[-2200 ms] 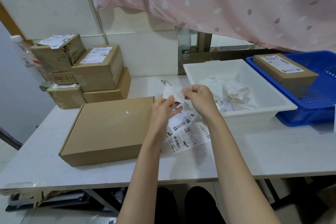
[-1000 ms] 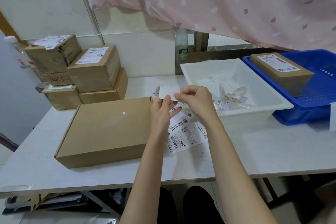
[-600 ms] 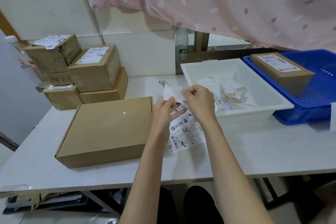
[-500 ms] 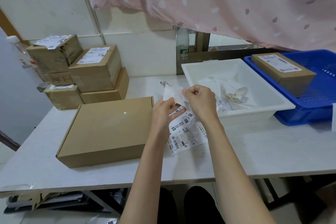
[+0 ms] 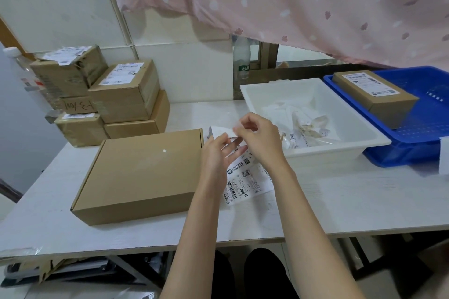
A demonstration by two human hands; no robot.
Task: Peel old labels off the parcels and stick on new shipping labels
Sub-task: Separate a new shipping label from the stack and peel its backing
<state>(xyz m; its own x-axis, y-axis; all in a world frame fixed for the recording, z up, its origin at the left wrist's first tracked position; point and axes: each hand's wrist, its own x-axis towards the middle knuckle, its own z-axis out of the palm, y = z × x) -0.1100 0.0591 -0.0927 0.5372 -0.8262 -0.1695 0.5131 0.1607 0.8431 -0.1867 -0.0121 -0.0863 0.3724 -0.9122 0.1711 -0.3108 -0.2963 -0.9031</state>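
Note:
A flat brown parcel lies on the white table in front of me, its top bare except for a tiny white scrap. Just right of it, above the table, both hands hold a white label sheet. My left hand pinches its lower edge with the thumb. My right hand pinches its right corner between thumb and fingertips. Under my hands lie several printed shipping labels on the table.
A white tray with crumpled label scraps stands at the right, and a blue basket holding a labelled parcel is beyond it. Stacked labelled parcels fill the back left. A pink curtain hangs overhead.
The label sheet has turned from upright to lying flatter between my hands, and my right fingers have shifted to its right corner. The flat parcel has not moved.

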